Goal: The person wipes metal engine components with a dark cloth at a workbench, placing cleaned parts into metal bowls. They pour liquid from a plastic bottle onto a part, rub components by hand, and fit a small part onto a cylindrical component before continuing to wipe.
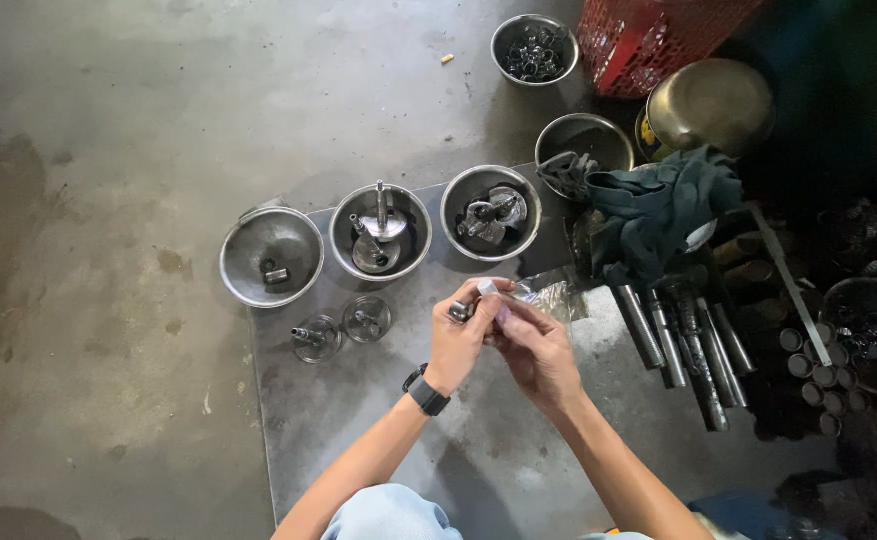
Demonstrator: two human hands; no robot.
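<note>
Left hand [461,338]: raised, fingers curled closed, knuckles up
Right hand [533,348]: fingers bent, tips meeting those of the left hand
Forearms: bare, both angled inward from the lower edge
Left wrist: dark band worn

A single head-worn camera looks steeply down, almost from straight above and at about arm's reach, onto the concrete floor [108,150] and the grey metal sheet [378,420] lying on it, the wearer's forearms entering from the bottom edge, with no second view to share the scene.
</note>
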